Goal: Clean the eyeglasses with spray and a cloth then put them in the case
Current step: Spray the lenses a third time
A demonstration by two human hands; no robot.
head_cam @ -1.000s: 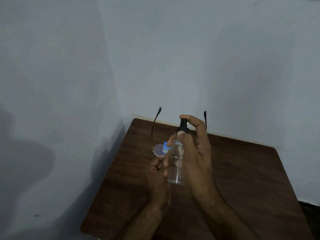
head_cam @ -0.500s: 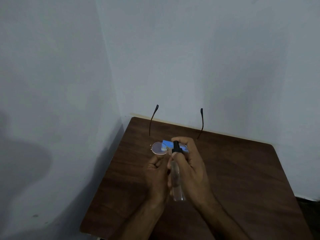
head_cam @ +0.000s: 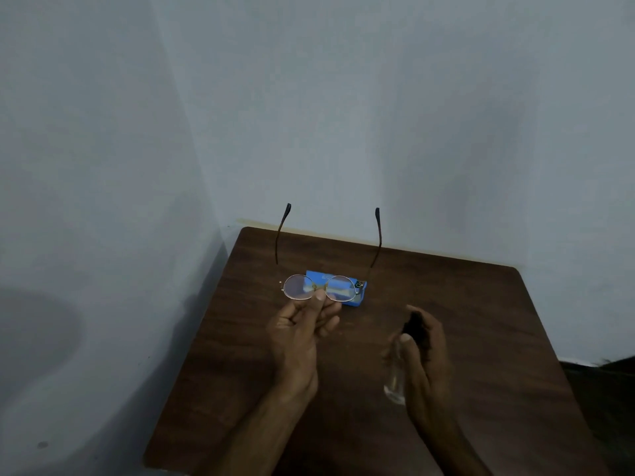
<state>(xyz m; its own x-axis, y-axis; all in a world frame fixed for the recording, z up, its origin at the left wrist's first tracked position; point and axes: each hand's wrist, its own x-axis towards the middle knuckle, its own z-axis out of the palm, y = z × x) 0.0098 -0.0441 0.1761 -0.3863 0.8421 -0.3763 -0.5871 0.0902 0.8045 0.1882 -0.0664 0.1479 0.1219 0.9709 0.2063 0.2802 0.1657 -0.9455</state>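
Head view. Logged left hand [head_cam: 295, 341] pinching eyeglasses [head_cam: 299, 286] at the bridge, temples unfolded and pointing toward far edge of table [head_cam: 446, 304]. Saw lenses overlapping blue flat item [head_cam: 318, 274] lying near far-left corner. Logged right hand [head_cam: 426, 365] wrapped round clear spray bottle [head_cam: 395, 376], black nozzle up, blurred, over table middle, apart from eyeglasses.
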